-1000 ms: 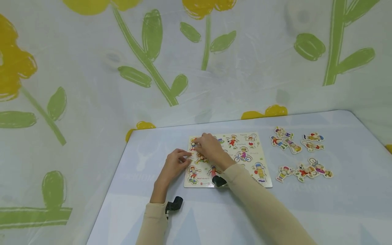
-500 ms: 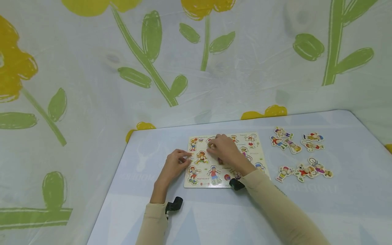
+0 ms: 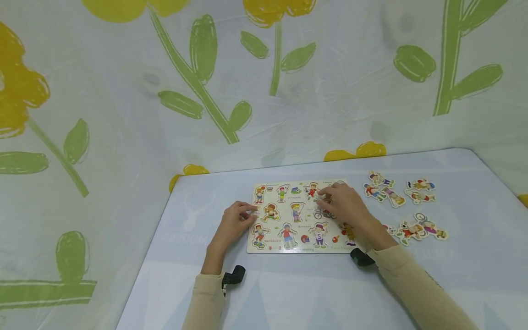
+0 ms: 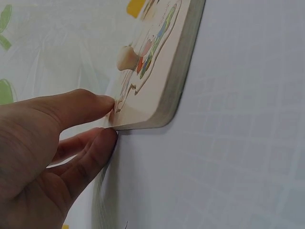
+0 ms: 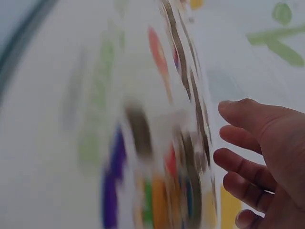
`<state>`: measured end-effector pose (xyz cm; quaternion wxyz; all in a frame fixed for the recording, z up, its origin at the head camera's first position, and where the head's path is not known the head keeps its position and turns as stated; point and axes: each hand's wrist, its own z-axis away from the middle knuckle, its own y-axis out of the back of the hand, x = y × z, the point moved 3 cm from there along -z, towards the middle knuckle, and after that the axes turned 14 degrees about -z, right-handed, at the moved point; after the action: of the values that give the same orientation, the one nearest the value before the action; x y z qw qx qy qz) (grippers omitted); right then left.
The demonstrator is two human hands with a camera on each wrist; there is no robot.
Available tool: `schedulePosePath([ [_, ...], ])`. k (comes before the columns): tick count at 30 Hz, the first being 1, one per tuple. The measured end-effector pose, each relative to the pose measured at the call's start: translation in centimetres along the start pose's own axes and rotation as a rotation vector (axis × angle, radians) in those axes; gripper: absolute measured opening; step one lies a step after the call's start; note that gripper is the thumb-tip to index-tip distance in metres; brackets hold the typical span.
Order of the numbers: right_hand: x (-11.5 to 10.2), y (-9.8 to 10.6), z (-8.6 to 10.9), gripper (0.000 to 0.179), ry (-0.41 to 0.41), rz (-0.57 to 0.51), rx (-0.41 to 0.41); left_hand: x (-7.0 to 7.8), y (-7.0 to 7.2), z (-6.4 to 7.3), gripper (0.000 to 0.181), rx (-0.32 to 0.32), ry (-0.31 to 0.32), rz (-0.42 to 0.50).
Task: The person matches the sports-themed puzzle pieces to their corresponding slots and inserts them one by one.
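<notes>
A pale wooden puzzle board [image 3: 275, 230] with sports figures lies flat on the table. My left hand [image 3: 235, 222] holds its left edge: in the left wrist view the thumb [image 4: 102, 102] is on the upper face and the fingers [image 4: 97, 150] are at the side. A round wooden knob [image 4: 127, 58] stands up from a figure near there. My right hand [image 3: 346, 204] is over the board's right part, fingers apart and loosely bent, nothing between them. It partly covers the bicycle figure and hides the upper right corner. The right wrist view is blurred on the board.
Loose figure pieces lie right of the board: a group at the back [image 3: 393, 197], a pair [image 3: 420, 197] beside it, and a nearer cluster [image 3: 408, 231] partly behind my right arm. A flower-print sheet [image 3: 321, 114] rises behind the table [image 3: 288, 293].
My right hand has moved rightward across the board, from the upper left figures to the right side, uncovering the left and middle figures. The left hand has stayed at the left edge.
</notes>
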<state>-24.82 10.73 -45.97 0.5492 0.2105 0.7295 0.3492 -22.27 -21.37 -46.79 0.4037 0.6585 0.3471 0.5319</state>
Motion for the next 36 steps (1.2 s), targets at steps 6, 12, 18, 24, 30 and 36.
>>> schedulePosePath([
  [6, 2.9, 3.7, 1.5, 0.03, -0.066, -0.033, 0.067, 0.0, 0.0, 0.1, 0.025, -0.013, 0.012, 0.0],
  [12, 4.7, 5.7, 2.2, 0.032, -0.091, -0.058, 0.094, -0.3, -0.1, 0.2, 0.025, -0.013, 0.016, 0.003],
  [18, 6.2, 7.2, 2.8, 0.03, -0.087, -0.078, 0.116, -0.3, -0.1, 0.0, 0.024, -0.014, 0.006, 0.001],
  [24, 7.6, 8.3, 3.4, 0.026, -0.049, -0.076, 0.146, 0.0, 0.0, -0.2, 0.025, -0.012, -0.004, 0.009],
  [30, 8.8, 8.5, 3.5, 0.029, -0.165, -0.084, 0.109, 0.0, 0.1, -0.1, 0.024, -0.009, -0.001, 0.006],
  [36, 9.3, 8.5, 3.4, 0.028, -0.174, -0.047, 0.086, -0.2, -0.1, -0.1, 0.023, -0.019, 0.018, 0.014],
])
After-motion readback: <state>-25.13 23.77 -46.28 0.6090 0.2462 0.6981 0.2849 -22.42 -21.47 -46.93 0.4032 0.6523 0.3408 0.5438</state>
